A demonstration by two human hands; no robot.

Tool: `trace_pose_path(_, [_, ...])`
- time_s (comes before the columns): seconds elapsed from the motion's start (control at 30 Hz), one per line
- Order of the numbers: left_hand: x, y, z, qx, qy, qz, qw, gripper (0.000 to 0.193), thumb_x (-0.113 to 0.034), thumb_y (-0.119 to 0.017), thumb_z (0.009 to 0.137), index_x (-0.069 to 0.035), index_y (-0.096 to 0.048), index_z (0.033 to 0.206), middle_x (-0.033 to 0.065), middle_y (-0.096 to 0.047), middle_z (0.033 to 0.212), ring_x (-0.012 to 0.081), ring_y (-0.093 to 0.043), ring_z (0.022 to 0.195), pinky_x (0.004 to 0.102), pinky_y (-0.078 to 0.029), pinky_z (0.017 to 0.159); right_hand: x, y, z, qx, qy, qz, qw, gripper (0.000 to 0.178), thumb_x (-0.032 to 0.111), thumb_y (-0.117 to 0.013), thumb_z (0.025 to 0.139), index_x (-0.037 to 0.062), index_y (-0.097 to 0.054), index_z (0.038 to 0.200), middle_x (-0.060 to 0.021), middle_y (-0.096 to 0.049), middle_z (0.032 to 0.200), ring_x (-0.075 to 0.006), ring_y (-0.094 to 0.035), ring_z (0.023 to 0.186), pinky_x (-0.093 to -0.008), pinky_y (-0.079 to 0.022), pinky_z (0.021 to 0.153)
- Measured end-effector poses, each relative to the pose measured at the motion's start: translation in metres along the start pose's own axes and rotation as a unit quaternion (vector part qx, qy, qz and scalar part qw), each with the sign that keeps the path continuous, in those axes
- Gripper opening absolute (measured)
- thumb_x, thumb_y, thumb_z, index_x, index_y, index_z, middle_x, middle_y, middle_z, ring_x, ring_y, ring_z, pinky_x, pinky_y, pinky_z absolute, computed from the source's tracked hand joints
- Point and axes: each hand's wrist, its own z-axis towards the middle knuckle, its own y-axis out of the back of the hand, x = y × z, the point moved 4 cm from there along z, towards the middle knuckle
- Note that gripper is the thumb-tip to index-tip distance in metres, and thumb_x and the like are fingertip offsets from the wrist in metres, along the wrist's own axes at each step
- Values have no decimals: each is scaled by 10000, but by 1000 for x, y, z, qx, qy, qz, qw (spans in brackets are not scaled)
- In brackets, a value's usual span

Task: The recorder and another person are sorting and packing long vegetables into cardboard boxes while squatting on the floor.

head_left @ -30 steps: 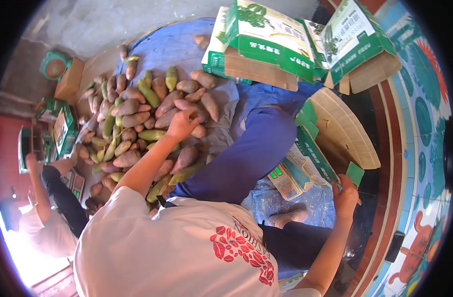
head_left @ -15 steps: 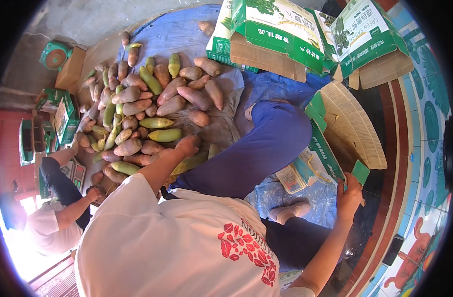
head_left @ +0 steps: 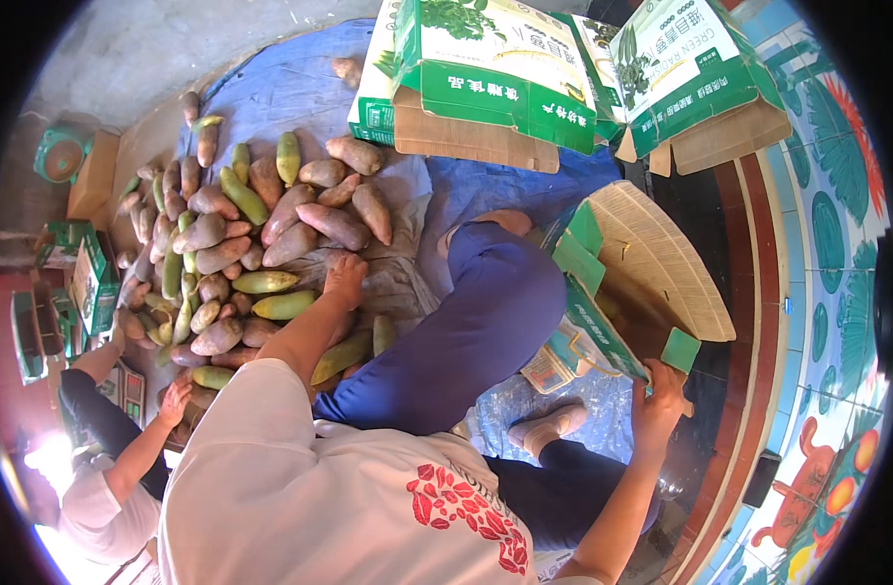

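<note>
My left hand (head_left: 344, 280) reaches over the right side of a pile of sweet potatoes (head_left: 334, 225) and long green radishes (head_left: 285, 304). Its fingers look stretched out above the grey cloth, and nothing shows in them. On my right, my right hand (head_left: 658, 395) grips the near edge of an opened cardboard carton (head_left: 602, 327) with green printed sides. The carton stands tilted beside my bent knee, its tan inner flap raised. Little of what lies inside it can be made out.
More green-and-white cartons (head_left: 505, 93) lie opened at the far side on the blue tarp (head_left: 266, 73). At left, a co-worker's hand (head_left: 176, 395) is by the pile, near a scale (head_left: 132, 390). A green round device (head_left: 61, 154) stands by the wall. A tiled wall (head_left: 836, 244) curves along the right.
The view has shifted, so the scene sits further left. My left hand has moved farther out, from the near radishes toward the sweet potatoes. My right hand stays on the carton. The co-worker's hand has lifted.
</note>
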Motion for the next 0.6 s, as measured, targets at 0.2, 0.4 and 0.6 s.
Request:
trace_pose_path(0.2, [-7, 6, 13, -4, 80, 21, 997, 453, -184, -587, 816, -170, -446, 1247, 94, -329, 1392, 283, -291, 1319, 491, -349, 1006, 1, 2, 3, -14, 0, -3, 1000, 367, -3, -696, 621, 51, -597, 970, -138, -601, 870, -360, -567, 835, -432, -442, 738])
trace_pose_path(0.4, [7, -13, 30, -1, 77, 110, 991, 416, -307, -588, 817, -212, -518, 1216, 65, -432, 1262, 253, -377, 1203, 435, -384, 890, -1, -2, 6, 17, -38, -12, 999, 330, -3, -647, 660, 51, -614, 984, -147, -616, 912, -352, -579, 878, -417, -459, 788])
trace_pose_path(0.6, [14, -33, 24, -25, -5, 220, 975, 337, -338, -514, 862, -219, -573, 1172, 68, -489, 1220, 285, -423, 1177, 473, -348, 929, 0, -2, 12, 12, -24, -10, 1000, 386, 7, -697, 615, 61, -600, 985, -132, -607, 882, -352, -568, 845, -431, -448, 762])
